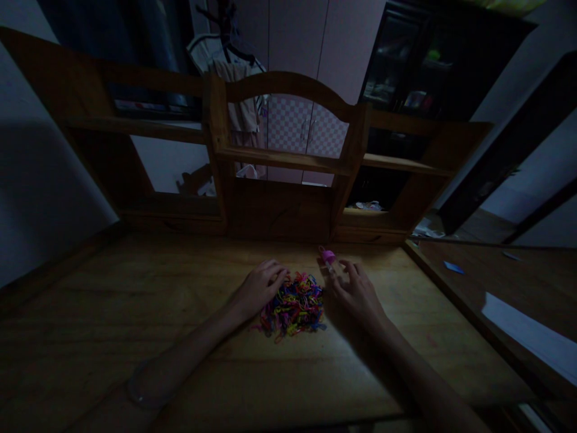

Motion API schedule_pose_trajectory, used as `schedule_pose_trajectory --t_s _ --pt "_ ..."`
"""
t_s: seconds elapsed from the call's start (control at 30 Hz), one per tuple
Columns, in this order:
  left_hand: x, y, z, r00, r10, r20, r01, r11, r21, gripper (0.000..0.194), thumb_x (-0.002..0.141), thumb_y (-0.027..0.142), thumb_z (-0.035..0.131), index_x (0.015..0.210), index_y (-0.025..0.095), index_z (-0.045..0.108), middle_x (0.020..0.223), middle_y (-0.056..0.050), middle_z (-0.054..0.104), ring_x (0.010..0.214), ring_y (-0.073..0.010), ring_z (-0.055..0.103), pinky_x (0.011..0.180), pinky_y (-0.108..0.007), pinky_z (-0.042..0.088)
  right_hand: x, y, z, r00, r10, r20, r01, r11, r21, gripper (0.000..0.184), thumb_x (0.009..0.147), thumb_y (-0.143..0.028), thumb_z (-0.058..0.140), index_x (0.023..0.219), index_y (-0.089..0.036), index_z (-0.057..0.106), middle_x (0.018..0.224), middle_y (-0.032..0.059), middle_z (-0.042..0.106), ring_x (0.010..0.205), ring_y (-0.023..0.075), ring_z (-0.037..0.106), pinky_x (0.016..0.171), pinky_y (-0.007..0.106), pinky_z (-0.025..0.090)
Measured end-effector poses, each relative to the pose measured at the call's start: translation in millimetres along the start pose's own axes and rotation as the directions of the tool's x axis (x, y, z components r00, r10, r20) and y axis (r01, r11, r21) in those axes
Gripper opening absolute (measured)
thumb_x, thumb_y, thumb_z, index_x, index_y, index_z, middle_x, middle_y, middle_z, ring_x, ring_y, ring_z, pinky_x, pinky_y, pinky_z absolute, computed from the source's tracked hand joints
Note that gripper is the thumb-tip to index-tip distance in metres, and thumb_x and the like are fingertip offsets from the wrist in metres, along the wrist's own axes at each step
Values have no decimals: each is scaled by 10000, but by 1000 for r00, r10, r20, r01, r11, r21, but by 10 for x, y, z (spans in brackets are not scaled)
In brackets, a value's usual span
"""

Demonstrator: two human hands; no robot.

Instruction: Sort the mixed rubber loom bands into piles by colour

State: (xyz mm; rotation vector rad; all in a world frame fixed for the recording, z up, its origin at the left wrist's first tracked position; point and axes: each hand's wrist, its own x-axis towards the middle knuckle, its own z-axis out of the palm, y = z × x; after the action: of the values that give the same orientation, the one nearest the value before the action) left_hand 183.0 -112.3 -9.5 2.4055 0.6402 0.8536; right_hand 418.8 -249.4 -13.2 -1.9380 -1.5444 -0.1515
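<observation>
The left hand (259, 290) lies palm down with its fingers drawn close together and slightly bent, their tips at the near side of a heap of colourful bands (298, 304); whether any band is pinched beneath them cannot be told. A clear bracelet (135, 394) circles the forearm behind that hand. The heap sits between the two hands, just right of the left one and left of the right one, a tangle of pink, yellow, blue, red and dark loops with a few strays spilling toward the person. The right hand (360, 297) is partly curled, thumb and forefinger apart, and a small clear container with a pink cap (329, 257) lies just beyond its fingertips, tilted, its lower end at the fingers; whether they grip it or only touch it cannot be told. Under both hands spreads a wooden desk (189, 337). Well to the right of the right hand, on a second wooden surface (478, 279), are a blue card (453, 267) and a long white sheet (527, 334). Ahead of both hands, at the back of the desk, stands a wooden shelf unit (283, 157) with an arched middle. Beyond it, farther from the hands, are hanging clothes (238, 108), a pale wardrobe (293, 36) and, toward the right-hand side, a dark cabinet (396, 66).
</observation>
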Motion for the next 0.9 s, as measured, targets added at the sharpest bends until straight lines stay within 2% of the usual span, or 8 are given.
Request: schedule_pose_trajectory --t_s 0.2,0.5,0.9 --pt "-9 52 -13 1000 23 17 -23 1000 7 279 970 301 399 923 191 651 940 -48 616 914 -180 577 843 -307 436 -15 -57 59 999 -39 36 37 997 70 387 901 -352 500 1267 -225 486 1156 110 554 996 241 591 884 397 482" --pt "-11 5 14 999 48 12 -48 998 33 293 970 329 397 912 204 655 916 -43 613 881 -180 573 821 -307 441 -11 -92 12 999 18 28 -15 991 -132 466 891 -529 488 1254 -238 512 1096 101 599 955 260 606 772 367 492" --pt "-14 3 3 999 50 15 -51 998 38 271 960 309 409 909 209 655 922 -40 617 889 -183 575 836 -308 446 12 -115 -30 1000 28 2 -28 991 -131 485 892 -559 475 1238 -222 523 1082 109 619 987 267 598 793 363 473"
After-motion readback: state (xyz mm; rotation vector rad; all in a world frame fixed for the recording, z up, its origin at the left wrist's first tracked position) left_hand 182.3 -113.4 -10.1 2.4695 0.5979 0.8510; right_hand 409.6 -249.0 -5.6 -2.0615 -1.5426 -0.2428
